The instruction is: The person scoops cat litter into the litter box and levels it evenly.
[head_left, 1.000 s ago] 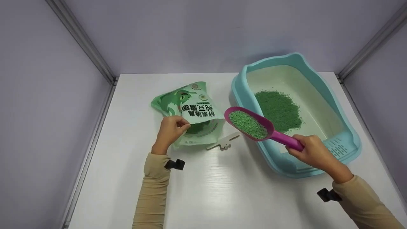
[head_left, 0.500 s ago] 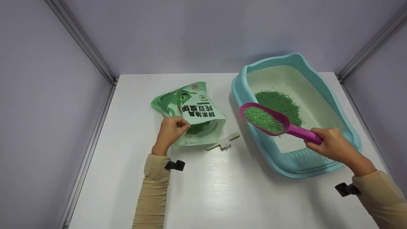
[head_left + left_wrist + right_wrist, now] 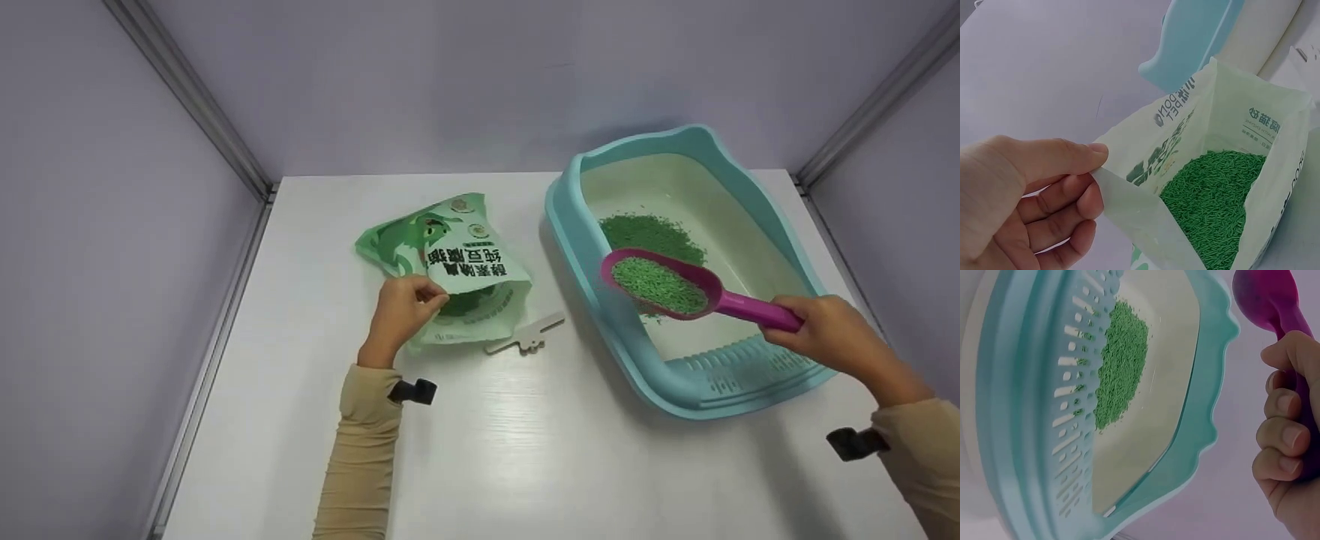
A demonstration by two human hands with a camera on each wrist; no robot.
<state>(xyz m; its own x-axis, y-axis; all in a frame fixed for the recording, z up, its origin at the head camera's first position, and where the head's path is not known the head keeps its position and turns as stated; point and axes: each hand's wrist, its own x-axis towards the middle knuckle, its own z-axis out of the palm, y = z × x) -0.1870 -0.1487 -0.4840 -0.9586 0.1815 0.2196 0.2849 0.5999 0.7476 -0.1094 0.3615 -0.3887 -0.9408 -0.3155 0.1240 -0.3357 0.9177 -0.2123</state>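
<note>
My left hand [image 3: 403, 311] pinches the open mouth's edge of a green litter bag [image 3: 469, 251] between thumb and index finger. Inside the bag, green litter pellets [image 3: 1210, 197] show in the left wrist view. My right hand [image 3: 829, 334] grips the handle of a magenta scoop [image 3: 757, 309], fingers wrapped around it. Pale green pellets [image 3: 656, 285] fill the scoop's bowl, which hangs level over the near left part of a blue litter box [image 3: 619, 337]. A layer of darker green litter [image 3: 1123, 365] lies on the box's white floor, partly hidden by the scoop in the head view.
A flat grey clip-like piece [image 3: 529, 335] lies on the white table [image 3: 495, 450] between bag and box. The box has a slotted ledge [image 3: 1069, 410] at its near end. Pale walls [image 3: 495, 90] stand behind and at both sides.
My right hand has moved right with the full scoop, from beside the bag across the box's left rim to over its inside. The left hand and bag have stayed put.
</note>
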